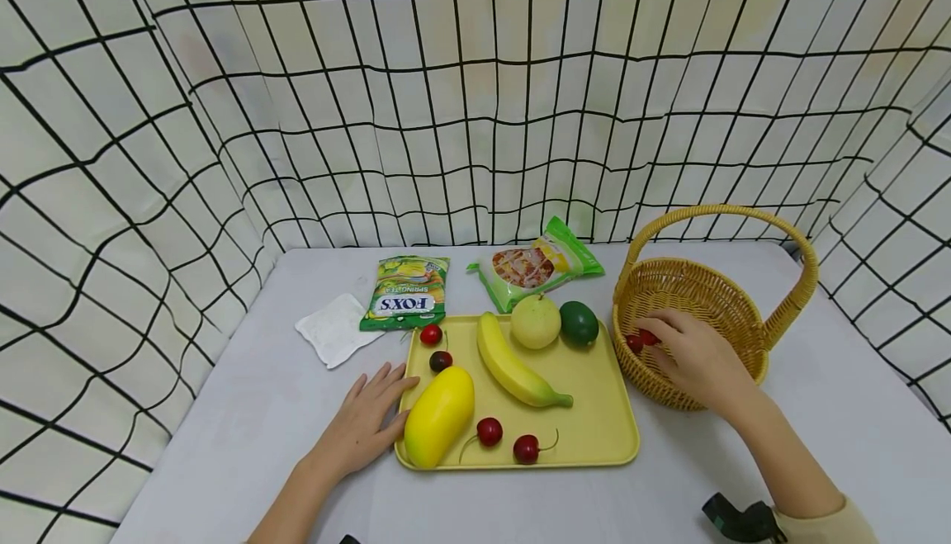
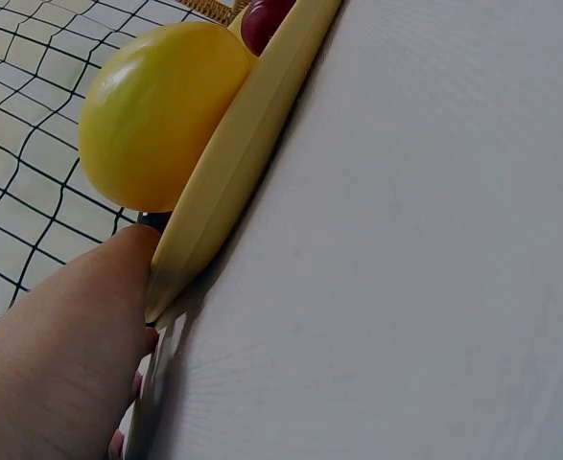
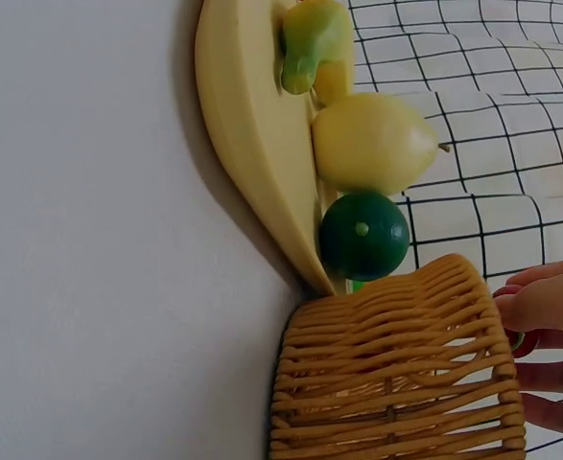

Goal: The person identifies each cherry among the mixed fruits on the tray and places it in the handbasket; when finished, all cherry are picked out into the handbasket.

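My right hand (image 1: 694,358) is inside the near left of the wicker basket (image 1: 743,296), pinching small red fruits that look like cherries (image 1: 635,342). Basket weave and fingers partly hide them in the right wrist view. At the left side of the yellow tray (image 1: 594,437), my left hand (image 1: 364,422) lies with extended fingers, its thumb touching the rim by a yellow mango (image 1: 440,417). On the tray are a banana (image 1: 516,366), a round pale-yellow fruit (image 1: 535,321), a dark green fruit (image 1: 579,324) and several cherries (image 1: 526,449).
Behind the tray lie a green FOX'S candy bag (image 1: 405,292) and another green snack packet (image 1: 535,267). A white cloth or tissue (image 1: 338,329) is at the left. The basket's tall handle (image 1: 798,296) arches over it. White sheeting with black netting (image 1: 475,98) surrounds the table.
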